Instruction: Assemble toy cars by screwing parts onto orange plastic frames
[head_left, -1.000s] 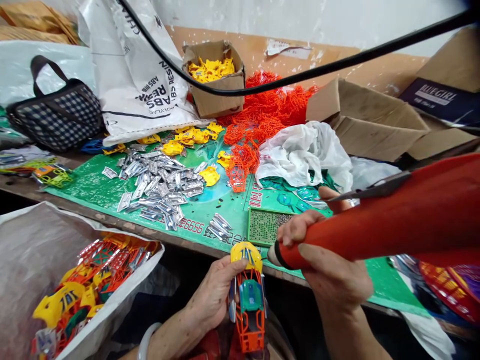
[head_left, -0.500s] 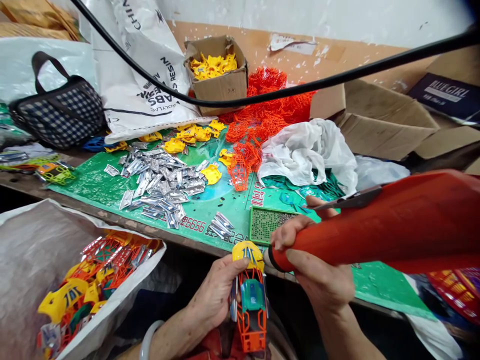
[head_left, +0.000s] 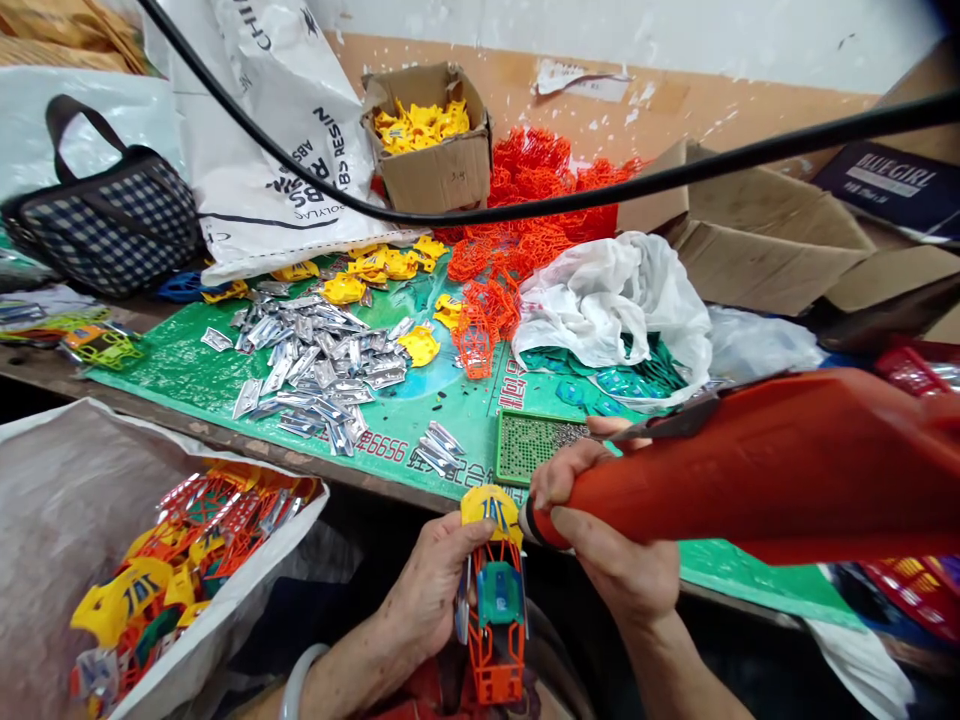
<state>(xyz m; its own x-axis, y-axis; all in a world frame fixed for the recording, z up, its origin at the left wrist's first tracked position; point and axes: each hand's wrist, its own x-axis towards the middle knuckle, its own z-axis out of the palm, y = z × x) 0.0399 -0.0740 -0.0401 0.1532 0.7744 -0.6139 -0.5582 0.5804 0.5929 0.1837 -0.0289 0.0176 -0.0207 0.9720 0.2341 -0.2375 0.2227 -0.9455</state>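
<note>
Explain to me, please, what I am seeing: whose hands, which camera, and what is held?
There is no robot here: one camera, worn on a person's head, looks forward and down. The person's bare left hand holds what looks like a toy car body with a yellow front. The bare right hand grips a red tool, its tip close to that front. On the green surface lie silver parts, yellow pieces, orange frames and a green tray.

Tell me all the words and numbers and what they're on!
"CHI", cut off: white sack
"RESIN": same sack; other print partly hidden
"BLUEGIRL": dark blue box; smaller print too blurred
Green sheet: characters and digits, unclear
Cardboard box: handwriting, too small
Held toy: blue marks, unreadable
Torn paper: blurred
</note>
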